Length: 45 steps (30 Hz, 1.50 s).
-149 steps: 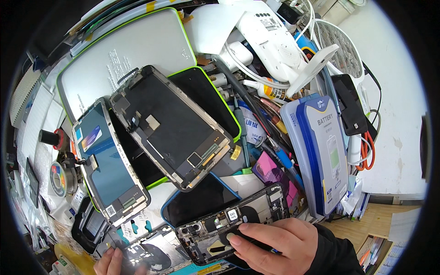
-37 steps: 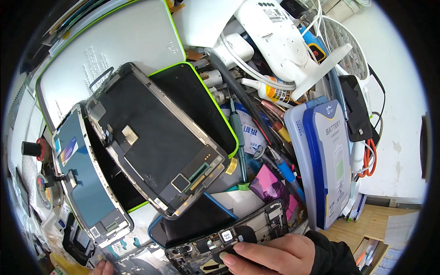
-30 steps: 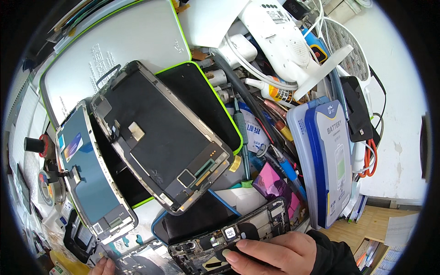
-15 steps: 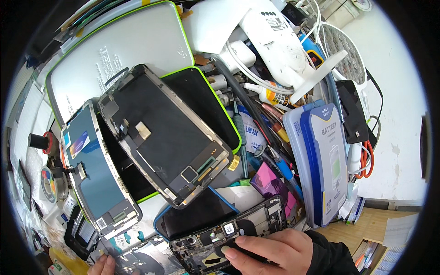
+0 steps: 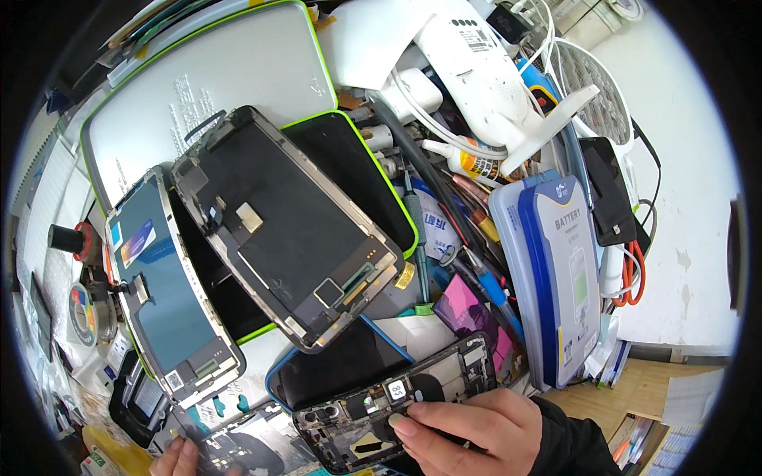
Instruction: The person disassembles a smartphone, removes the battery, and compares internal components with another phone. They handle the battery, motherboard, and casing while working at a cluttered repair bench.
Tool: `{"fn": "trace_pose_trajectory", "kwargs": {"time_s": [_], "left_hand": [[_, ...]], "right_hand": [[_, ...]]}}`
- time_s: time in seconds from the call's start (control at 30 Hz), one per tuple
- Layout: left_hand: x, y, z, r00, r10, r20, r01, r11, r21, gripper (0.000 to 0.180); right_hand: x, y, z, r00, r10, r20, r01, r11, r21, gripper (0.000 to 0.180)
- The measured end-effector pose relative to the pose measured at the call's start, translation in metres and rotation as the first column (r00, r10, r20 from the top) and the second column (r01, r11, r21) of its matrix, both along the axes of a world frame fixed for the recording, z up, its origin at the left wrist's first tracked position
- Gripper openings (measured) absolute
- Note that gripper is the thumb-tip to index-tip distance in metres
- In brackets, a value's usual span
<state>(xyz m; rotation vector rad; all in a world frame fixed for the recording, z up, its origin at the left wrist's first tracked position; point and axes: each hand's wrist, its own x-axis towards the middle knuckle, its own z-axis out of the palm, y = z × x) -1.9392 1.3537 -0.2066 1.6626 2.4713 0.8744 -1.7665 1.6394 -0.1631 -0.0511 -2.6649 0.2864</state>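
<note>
Fingertips [image 5: 404,426] of the right hand [image 5: 486,430], nearly together, touch an opened phone [image 5: 373,414].

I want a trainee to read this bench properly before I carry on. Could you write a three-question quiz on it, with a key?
1. What is the right hand touching?
A) orange looped cable
B) open black-framed phone housing with exposed parts
C) white narrow-tipped bottle

2. True or false: the blue-and-grey rounded flat box is to the right of the detached black phone screen with metal edging.

3. Fill in: the flat black rectangular panel partly covered by that screen has a ____ edge.

Key: 1. B; 2. True; 3. lime green.
</note>
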Motion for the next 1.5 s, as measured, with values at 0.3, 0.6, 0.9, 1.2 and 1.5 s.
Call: {"fn": "trace_pose_trajectory", "kwargs": {"time_s": [0.3,0.6,0.9,1.2,1.5], "left_hand": [[0.000,0.002,0.001,1.000,-0.003,-0.007,0.003,1.000,0.002,0.032],[0.001,0.001,0.000,1.000,0.006,-0.021,-0.006,1.000,-0.007,0.034],[0.000,0.000,0.000,1.000,0.016,-0.024,-0.017,1.000,-0.009,0.052],[0.015,-0.009,-0.040,0.931,0.221,0.291,-0.339,0.820,0.461,0.068],[0.007,-0.003,-0.033,0.947,0.218,0.237,-0.318,0.743,0.589,0.049]], "right_hand": [[0.001,0.007,0.005,0.998,0.056,0.023,-0.056,0.998,-0.008,0.034],[0.017,0.000,0.019,0.976,0.008,-0.216,-0.079,0.944,-0.321,0.013],[0.056,0.014,-0.004,0.956,0.097,-0.276,-0.218,0.866,-0.449,0.003],[0.057,0.023,-0.005,0.958,0.181,-0.223,-0.267,0.848,-0.457,0.010],[0.058,0.018,-0.008,0.968,0.142,-0.205,-0.223,0.862,-0.455,0.012]]}}
